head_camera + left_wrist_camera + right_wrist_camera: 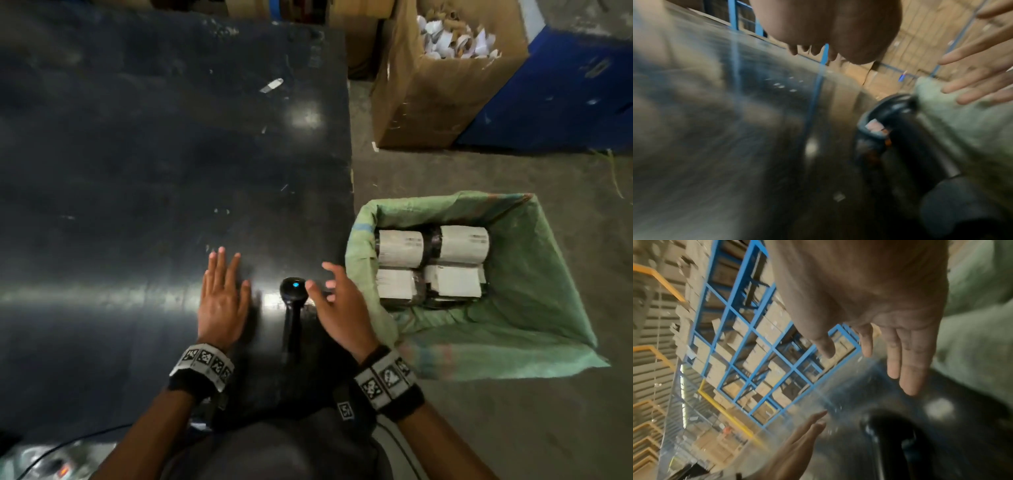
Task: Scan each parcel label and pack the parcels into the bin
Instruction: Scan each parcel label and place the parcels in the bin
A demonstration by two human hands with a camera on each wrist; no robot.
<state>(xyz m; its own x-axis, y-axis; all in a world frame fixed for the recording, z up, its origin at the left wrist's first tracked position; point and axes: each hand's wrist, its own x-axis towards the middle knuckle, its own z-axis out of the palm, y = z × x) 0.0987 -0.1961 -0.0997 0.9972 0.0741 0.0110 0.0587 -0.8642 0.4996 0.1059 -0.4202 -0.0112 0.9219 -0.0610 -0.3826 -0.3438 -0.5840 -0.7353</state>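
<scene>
A black handheld scanner with a blue light lies on the dark table near its front right corner. My left hand is flat and open just left of it, fingers straight. To the scanner's right my right hand hovers open with spread fingers, holding nothing. The green-lined bin stands on the floor right of the table and holds several black parcels with white labels. In the left wrist view the scanner is blurred beside the green liner. The right wrist view shows my right hand above the scanner.
A cardboard box full of paper scraps stands on the floor behind the bin, with a blue container to its right. A small white scrap lies on the far table. Blue shelving with cartons fills the background.
</scene>
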